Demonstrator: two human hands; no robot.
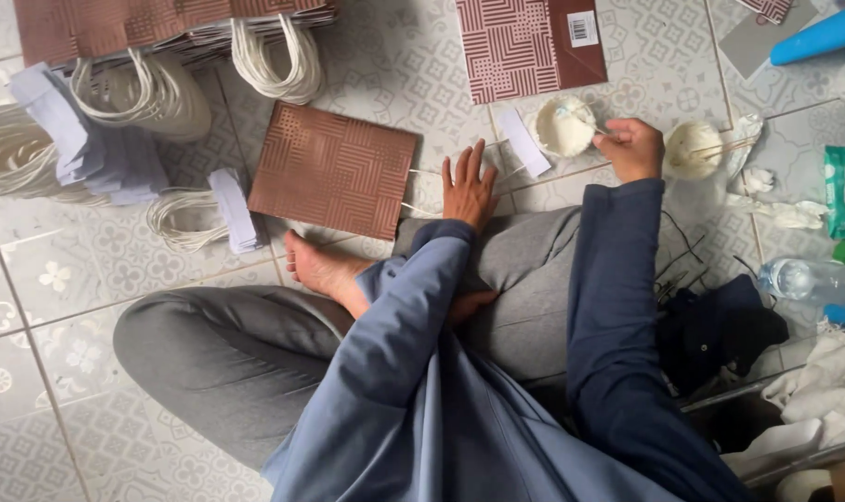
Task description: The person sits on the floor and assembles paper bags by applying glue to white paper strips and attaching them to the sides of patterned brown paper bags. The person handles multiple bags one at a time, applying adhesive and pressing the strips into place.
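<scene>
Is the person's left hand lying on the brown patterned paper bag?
No, the left hand rests on the knee, beside the brown bag.

Single view only, head-worn camera, looking almost straight down over the seated person's crossed grey-trousered legs onto a patterned grey tiled floor [32,307]. Close range: blue sleeves fill the lower frame, both hands sit mid-frame at arm's reach. Left hand [468,189] lies flat, its fingers [479,158] pointing toward the top edge, a brown patterned flat paper bag [332,170] just left of them. Right hand [634,147] is upper right of centre, a small round white cup [563,126] just beyond its fingertips. No second view, so no overlap.
</scene>
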